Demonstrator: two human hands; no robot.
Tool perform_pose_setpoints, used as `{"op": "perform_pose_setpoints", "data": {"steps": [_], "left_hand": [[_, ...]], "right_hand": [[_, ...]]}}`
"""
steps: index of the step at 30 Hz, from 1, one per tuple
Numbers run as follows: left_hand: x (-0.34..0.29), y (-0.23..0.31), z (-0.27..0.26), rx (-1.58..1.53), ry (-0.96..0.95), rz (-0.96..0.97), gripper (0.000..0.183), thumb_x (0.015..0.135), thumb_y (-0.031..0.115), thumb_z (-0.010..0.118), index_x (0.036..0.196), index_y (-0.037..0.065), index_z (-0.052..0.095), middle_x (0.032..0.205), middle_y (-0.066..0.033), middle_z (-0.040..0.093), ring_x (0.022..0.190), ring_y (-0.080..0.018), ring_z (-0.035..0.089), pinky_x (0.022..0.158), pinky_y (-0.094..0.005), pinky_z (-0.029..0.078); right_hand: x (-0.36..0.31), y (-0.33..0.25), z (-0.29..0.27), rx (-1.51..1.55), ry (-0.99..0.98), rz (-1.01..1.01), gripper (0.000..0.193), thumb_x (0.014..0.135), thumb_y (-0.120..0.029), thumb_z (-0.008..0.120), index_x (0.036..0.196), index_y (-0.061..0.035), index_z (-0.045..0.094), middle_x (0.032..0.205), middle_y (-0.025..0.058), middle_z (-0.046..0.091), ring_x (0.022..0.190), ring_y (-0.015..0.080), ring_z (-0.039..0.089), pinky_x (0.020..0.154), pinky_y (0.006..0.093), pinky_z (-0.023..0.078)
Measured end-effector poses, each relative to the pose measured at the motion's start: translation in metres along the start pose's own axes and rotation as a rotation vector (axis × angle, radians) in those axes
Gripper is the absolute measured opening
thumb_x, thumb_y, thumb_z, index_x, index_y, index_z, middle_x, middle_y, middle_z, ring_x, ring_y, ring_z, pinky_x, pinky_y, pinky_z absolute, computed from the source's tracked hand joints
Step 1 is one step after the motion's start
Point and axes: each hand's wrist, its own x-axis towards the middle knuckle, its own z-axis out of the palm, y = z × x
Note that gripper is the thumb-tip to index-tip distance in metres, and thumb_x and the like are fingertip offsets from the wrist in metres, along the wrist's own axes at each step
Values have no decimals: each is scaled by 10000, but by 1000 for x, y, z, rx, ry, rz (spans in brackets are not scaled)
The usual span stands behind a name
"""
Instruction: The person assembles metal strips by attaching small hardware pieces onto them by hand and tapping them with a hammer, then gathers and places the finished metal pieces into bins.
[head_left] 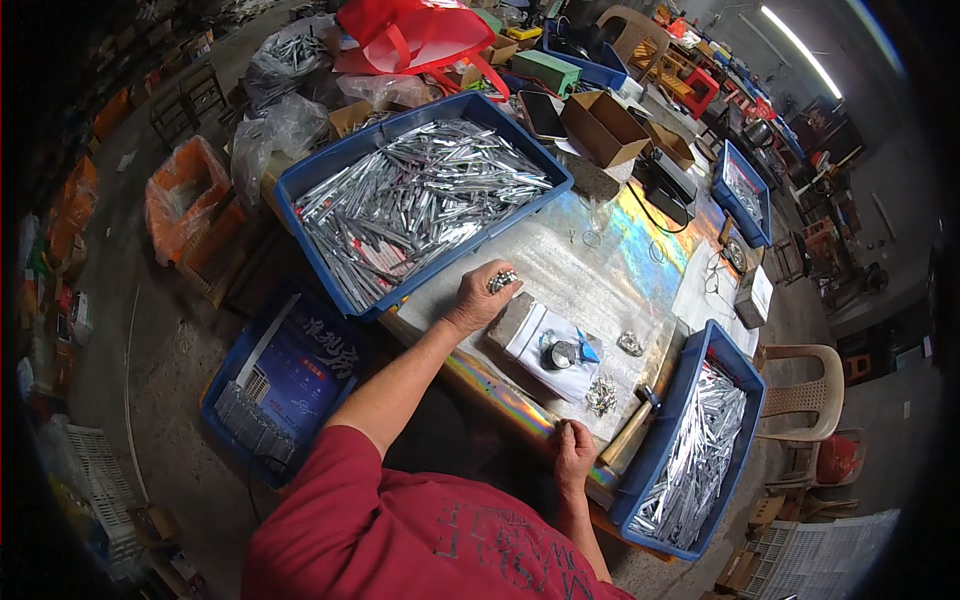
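Observation:
My left hand is closed around a bundle of thin silvery metal pieces, their ends showing at its far side. It is beside a block topped with white paper. On that paper sits a small dark round metal piece next to a crumpled blue scrap. My right hand has its fingers curled together at the table's near edge; what they hold, if anything, is hidden. A hammer with a wooden handle lies just right of it. Small shiny parts are heaped near the block.
A big blue bin full of slender silvery pieces stands at the left, a smaller blue bin of similar pieces at the right. Farther back are a phone, an open cardboard box and a red bag. A chair stands right.

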Motion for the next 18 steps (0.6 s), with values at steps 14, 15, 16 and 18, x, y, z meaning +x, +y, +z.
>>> {"op": "perform_pose_setpoints", "data": {"steps": [14,15,16,18], "left_hand": [[12,-9,3,-459,135,-312,185,717,33,597,862,22,483,684,-34,531,579,-95,522,528,-220,440],[13,-5,2,-498,141,-323,185,718,28,596,861,17,479,687,-35,528,580,-96,525,528,-219,444],[14,-2,2,-498,140,-323,185,718,28,596,861,17,479,687,-35,528,580,-96,525,528,-219,444],[15,3,4,-548,169,-327,169,714,27,605,826,22,479,685,-32,523,579,-102,527,533,-228,444]], "right_hand": [[-1,-5,2,-3,18,-41,163,816,-142,503,837,12,555,695,11,534,638,70,458,585,205,385],[0,-5,2,-2,18,-40,163,816,-142,503,837,12,555,695,11,534,638,70,458,585,205,385],[0,-5,3,-12,19,-48,162,815,-141,505,838,11,555,694,12,534,638,70,458,585,205,384],[0,-5,2,-23,22,-55,161,814,-141,507,839,11,555,694,12,534,638,69,458,585,205,384]]}}
